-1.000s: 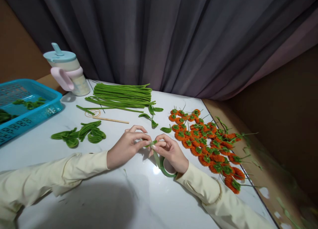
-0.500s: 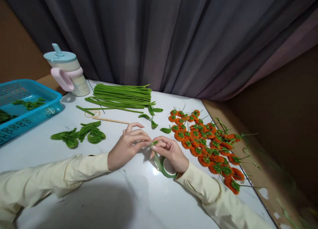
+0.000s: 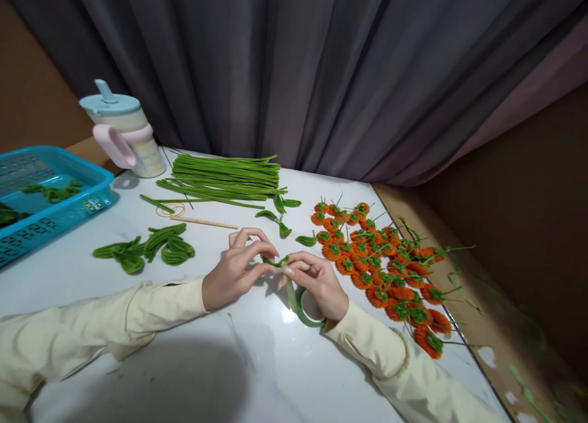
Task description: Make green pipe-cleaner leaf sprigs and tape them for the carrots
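Note:
Between my two hands is a small green pipe-cleaner leaf (image 3: 275,263). My left hand (image 3: 236,269) pinches its left part between thumb and fingers. My right hand (image 3: 318,282) pinches the other end, together with the loose strip of green floral tape (image 3: 291,294). That strip runs down to the tape roll (image 3: 307,313), which sits under my right hand and is partly hidden by it. Just beyond my hands a single green leaf (image 3: 305,241) and a few joined leaves (image 3: 281,221) lie on the white table.
Many orange pipe-cleaner persimmons (image 3: 362,251) with wire stems spread over the right side. A bundle of green pipe cleaners (image 3: 225,175), a wooden stick (image 3: 204,223) and green leaves (image 3: 131,251) lie left. Farther left stand a tumbler (image 3: 124,129) and a blue basket (image 3: 98,187).
My left fingers have shifted slightly and lifted apart, so more of the green leaf shows between my hands. My right hand has barely moved.

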`<state>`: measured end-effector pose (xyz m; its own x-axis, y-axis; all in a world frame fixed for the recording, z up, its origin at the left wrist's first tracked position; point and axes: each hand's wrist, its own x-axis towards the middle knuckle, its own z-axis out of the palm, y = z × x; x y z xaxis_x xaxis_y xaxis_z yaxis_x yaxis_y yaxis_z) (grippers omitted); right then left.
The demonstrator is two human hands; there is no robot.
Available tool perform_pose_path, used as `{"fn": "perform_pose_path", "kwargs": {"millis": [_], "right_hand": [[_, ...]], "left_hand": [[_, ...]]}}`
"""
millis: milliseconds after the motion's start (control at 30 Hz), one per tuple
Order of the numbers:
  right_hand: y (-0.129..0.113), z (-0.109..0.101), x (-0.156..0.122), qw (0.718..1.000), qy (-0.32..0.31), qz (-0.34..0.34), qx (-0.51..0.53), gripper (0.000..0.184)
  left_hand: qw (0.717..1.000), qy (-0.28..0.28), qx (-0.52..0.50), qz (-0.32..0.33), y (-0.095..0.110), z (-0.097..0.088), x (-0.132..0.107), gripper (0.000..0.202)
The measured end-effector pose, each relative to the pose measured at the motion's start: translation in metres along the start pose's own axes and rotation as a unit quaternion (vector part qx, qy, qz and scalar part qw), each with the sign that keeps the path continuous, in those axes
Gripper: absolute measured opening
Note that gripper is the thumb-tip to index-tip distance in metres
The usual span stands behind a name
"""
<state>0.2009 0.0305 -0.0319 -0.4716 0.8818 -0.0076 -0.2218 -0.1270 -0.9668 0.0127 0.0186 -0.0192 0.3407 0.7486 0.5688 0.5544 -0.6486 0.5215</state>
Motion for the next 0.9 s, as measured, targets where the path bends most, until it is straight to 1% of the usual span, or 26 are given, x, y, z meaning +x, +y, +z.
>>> {"fn": "perform_pose_path", "kwargs": {"millis": [100,300,400,533,667,733,900], "right_hand": [[0.002,-0.002,0.0,1.0,0.002,-0.004,0.019,0.023],[0.001,-0.002,0.0,1.0,-0.006,-0.003,0.024,0.022],[-0.001,0.0,0.0,0.999,-0.014,-0.006,0.033,0.021],[-0.002,0.002,0.0,0.999,-0.01,-0.01,0.031,0.022],[-0.002,0.002,0.0,1.0,-0.013,-0.019,0.015,0.021],[-0.002,0.002,0.0,1.0,-0.011,-0.021,0.007,0.022],[-0.001,0.005,-0.002,1.0,0.006,-0.014,-0.001,0.027]], "left_hand": [[1.0,0.008,0.005,0.018,-0.003,0.0,0.0,0.009],[0.993,0.008,0.041,0.107,-0.005,0.0,-0.001,0.007],[0.991,0.016,0.058,0.121,-0.005,0.0,-0.003,0.01],[0.991,0.025,0.063,0.111,-0.002,0.0,-0.002,0.012],[0.994,0.022,0.055,0.093,0.002,-0.001,-0.001,0.014],[0.997,0.012,0.042,0.067,0.004,-0.002,0.0,0.016],[0.999,-0.032,-0.01,-0.029,0.008,-0.003,0.002,0.02]]}}
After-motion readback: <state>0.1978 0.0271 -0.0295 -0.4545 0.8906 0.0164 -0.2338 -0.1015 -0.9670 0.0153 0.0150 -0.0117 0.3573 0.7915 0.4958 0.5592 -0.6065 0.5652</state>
